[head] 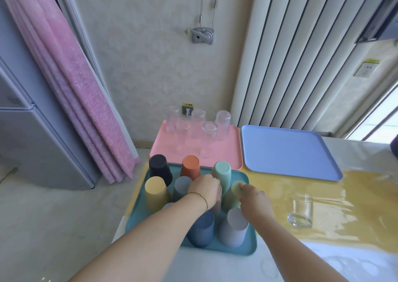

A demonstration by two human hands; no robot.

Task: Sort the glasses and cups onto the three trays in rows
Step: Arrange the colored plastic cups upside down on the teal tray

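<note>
- Yellow glossy tablecloth (323,187) is catching window glare.
- Left hand (204,190) is curling its fingers over a pale pink upturned plastic cup (219,200); right hand (255,200) is pinching the base of an olive-green upturned plastic cup (233,195), seemingly squaring the rows.
- Both cups are sitting within the teal rectangular plastic tray (251,245), the olive one tilting.
- Clear glass tumblers (209,139) are standing on the pink plastic tray (234,150); one lone clear tumbler (300,214) is sitting apart on the cloth.

At far left, a grey fridge (25,131), with a pink curtain (71,77) hanging in folds just beside it. On the patterned cream wall (140,66), a metal crank bracket (202,35), thin cords (201,0) above it. Further right, white vertical slats (290,55) and a wall socket (366,69). Below these, a glossy yellow tablecloth (323,195).
</note>
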